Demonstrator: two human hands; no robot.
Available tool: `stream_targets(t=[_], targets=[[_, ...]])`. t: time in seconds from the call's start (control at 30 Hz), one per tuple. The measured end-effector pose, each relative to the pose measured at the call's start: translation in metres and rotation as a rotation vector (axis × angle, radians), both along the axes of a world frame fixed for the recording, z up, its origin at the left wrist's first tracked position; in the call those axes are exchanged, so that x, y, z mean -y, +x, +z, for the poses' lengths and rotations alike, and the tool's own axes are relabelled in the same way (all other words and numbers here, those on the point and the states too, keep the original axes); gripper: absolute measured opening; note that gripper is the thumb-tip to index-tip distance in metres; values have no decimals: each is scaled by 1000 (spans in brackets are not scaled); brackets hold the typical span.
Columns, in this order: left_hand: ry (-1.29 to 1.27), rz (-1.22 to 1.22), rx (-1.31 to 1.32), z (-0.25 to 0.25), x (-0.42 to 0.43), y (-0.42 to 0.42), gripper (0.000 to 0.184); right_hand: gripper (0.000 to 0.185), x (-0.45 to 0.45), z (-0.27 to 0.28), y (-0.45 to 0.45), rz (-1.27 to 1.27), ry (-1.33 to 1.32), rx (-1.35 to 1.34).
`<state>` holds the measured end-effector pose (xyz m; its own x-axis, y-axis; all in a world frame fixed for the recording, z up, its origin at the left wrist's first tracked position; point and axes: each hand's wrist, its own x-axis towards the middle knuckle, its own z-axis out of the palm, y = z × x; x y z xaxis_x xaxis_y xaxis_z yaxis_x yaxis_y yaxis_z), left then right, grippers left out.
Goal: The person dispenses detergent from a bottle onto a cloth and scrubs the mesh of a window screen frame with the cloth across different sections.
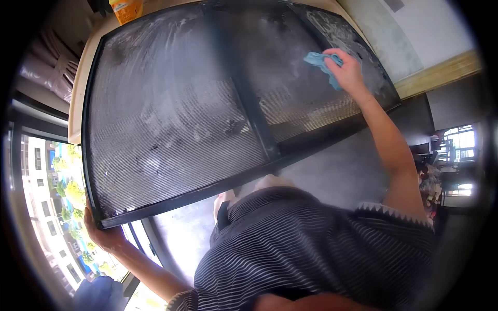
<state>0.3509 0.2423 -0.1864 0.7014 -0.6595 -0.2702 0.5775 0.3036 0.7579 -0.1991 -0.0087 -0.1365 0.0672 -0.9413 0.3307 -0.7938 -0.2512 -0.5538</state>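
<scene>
A large window screen (171, 119) with a dark frame lies in front of me, its mesh streaked with whitish smears. My left hand (104, 233) grips the near left corner of the frame, fingers around the edge. Bunched in my right hand (347, 72) is a light blue cloth (322, 61), held over the right part of the mesh, beside a dark crossbar. Whether the cloth presses on the mesh I cannot tell.
The screen rests on a light wooden table (78, 103) and overhangs its near side. An orange-yellow container (127, 9) stands at the far left. A bright window (52, 207) is on my left, with a gathered curtain (52, 67) above it. A wooden ledge (441, 75) runs along the right.
</scene>
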Motion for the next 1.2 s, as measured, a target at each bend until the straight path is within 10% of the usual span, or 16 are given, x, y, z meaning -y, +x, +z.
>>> stream_targets(t=[0.23, 0.37, 0.97, 1.2], targets=[[-547, -243, -160, -29, -20, -91, 79, 24, -8, -21, -188, -379, -43, 377], [-386, -235, -174, -38, -5, -199, 87, 28, -3, -26, -288, -491, -64, 386], [-344, -218, -91, -20, 24, -285, 64, 42, 9, -66, -430, -619, 129, -262], [-240, 79, 241, 48, -31, -257, 40, 28, 18, -25, -443, -234, 546, 455]])
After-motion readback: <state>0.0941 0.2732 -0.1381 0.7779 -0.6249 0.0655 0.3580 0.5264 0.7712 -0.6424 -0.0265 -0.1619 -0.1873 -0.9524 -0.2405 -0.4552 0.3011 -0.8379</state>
